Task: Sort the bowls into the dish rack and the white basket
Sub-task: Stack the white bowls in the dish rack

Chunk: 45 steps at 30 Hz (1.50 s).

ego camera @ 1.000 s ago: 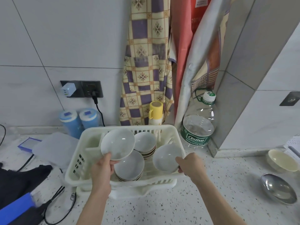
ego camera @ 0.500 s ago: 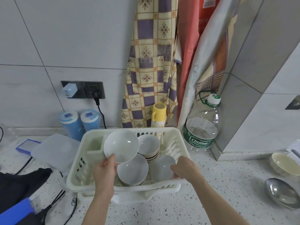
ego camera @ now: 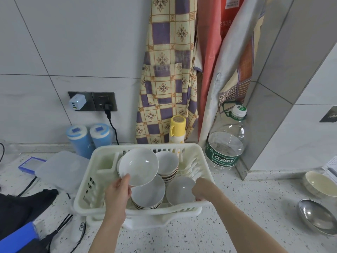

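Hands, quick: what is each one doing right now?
Left hand: grips the rim of a tilted white bowl above the rack.
Right hand: curled on the small bowl sitting in the rack.

Cream-white dish rack [ego camera: 85,194] at lower centre held plain white bowls [ego camera: 139,166], some with brown rims. At upper centre hung a cloth [ego camera: 164,84] checked yellow and purple with floral motifs, beside a coral-red one [ego camera: 209,70]. Two blue canisters [ego camera: 89,139] stood at left, a yellow flask [ego camera: 177,129] at centre, a green-labelled clear bottle [ego camera: 225,148] at right. The countertop [ego camera: 237,225] was speckled white.
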{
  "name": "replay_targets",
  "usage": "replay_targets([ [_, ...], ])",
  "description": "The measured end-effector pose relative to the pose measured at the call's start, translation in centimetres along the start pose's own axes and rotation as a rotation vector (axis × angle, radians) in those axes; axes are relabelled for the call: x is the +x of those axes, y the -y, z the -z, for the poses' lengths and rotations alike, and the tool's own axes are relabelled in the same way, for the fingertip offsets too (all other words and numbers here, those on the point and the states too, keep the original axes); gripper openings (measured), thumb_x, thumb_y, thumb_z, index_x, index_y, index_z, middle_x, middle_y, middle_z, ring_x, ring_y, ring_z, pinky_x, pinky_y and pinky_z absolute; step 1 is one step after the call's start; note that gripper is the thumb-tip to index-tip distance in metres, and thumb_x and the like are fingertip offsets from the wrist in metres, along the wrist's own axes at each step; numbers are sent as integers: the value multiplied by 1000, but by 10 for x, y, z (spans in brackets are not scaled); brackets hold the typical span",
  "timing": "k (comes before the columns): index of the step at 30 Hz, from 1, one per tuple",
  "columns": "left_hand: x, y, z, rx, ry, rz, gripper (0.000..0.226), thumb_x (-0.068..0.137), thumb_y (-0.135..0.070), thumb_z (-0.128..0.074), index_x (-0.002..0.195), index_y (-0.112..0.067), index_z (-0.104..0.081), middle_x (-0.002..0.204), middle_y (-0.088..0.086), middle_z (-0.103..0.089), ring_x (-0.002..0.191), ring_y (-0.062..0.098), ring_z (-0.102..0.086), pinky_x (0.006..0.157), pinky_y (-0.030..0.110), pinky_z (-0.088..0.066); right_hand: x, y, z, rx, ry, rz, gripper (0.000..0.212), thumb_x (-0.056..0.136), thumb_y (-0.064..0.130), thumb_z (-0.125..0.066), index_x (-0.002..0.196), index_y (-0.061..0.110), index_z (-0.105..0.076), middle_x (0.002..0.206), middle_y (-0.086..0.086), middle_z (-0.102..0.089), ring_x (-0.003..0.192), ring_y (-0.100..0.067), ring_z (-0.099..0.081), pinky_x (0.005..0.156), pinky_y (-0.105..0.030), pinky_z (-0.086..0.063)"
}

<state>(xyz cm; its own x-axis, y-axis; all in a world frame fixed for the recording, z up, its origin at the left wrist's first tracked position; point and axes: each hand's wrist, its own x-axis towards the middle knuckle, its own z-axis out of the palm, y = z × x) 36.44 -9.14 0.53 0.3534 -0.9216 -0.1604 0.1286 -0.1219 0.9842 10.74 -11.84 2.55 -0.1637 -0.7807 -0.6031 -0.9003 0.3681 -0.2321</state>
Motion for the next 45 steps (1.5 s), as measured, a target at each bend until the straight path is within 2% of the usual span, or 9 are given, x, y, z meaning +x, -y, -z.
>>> replay_targets([
  [3, 0, -1, 0, 13, 4, 9, 42, 93, -23, -60, 53, -16, -49, 47, -5, -39, 42, 7, -34, 39, 13, -34, 2, 0, -3, -92, -47, -31, 10, 85, 3, -48, 91, 6, -55, 86, -1, -60, 70, -14, -57, 59, -24, -46],
  [7, 0, -2, -1, 19, -11, 21, 38, 93, -23, -60, 58, -12, -52, 49, -2, -41, 45, 11, -35, 41, 14, -38, 5, 0, -14, -296, -171, -27, 32, 92, 11, -43, 122, 10, -53, 112, -4, -62, 104, -23, -64, 78, -32, -52],
  [11, -1, -3, -1, 41, -7, 25, 38, 93, -23, -60, 58, -13, -53, 47, -3, -41, 43, 7, -36, 43, 17, -39, 7, 1, -19, -379, -196, -25, 33, 92, 13, -45, 125, 13, -53, 116, -3, -64, 103, -22, -65, 71, -31, -51],
  [19, -2, -4, -2, 79, -5, 46, 35, 93, -26, -60, 61, -15, -56, 46, -6, -44, 47, 10, -38, 51, 23, -38, 3, -2, -14, -329, -164, 27, 32, 92, 15, -42, 121, 13, -56, 117, -2, -64, 106, -21, -63, 87, -32, -52],
  [26, -5, -9, -3, 108, -28, 41, 40, 94, -25, -59, 55, -16, -55, 45, -6, -42, 47, 11, -34, 53, 26, -34, -3, -4, -24, -232, -335, 33, 25, 93, 10, -46, 112, 14, -61, 106, -1, -66, 94, -18, -64, 71, -26, -51],
  [32, -6, -9, -5, 113, -42, 68, 39, 94, -25, -60, 57, -15, -56, 43, -8, -44, 52, 14, -36, 54, 27, -36, -4, -11, -14, -76, -253, 99, 22, 89, 10, -43, 107, 12, -57, 89, 0, -55, 79, -18, -53, 63, -23, -40],
  [36, -5, -7, -6, 130, -34, 64, 35, 94, -28, -61, 64, -11, -60, 43, -9, -45, 52, 14, -38, 53, 26, -36, -7, -16, -9, -30, -203, 129, 5, 88, 10, -43, 86, 14, -46, 78, 1, -52, 76, -20, -52, 49, -20, -31],
  [41, -2, -6, -7, 175, -27, 80, 32, 94, -31, -60, 83, -3, -72, 40, -12, -45, 50, 13, -37, 54, 26, -35, -9, -17, -6, 33, -176, 149, 23, 88, 10, -43, 68, 18, -36, 69, 4, -45, 74, -20, -51, 49, -21, -31],
  [45, -4, -9, -6, 172, -35, 90, 44, 94, -33, -61, 59, -10, -74, 42, -4, -40, 50, 17, -33, 57, 31, -32, -11, -22, -12, 207, -345, 160, 27, 90, 7, -41, 64, 11, -35, 62, -1, -42, 54, -16, -42, 48, -21, -31],
])
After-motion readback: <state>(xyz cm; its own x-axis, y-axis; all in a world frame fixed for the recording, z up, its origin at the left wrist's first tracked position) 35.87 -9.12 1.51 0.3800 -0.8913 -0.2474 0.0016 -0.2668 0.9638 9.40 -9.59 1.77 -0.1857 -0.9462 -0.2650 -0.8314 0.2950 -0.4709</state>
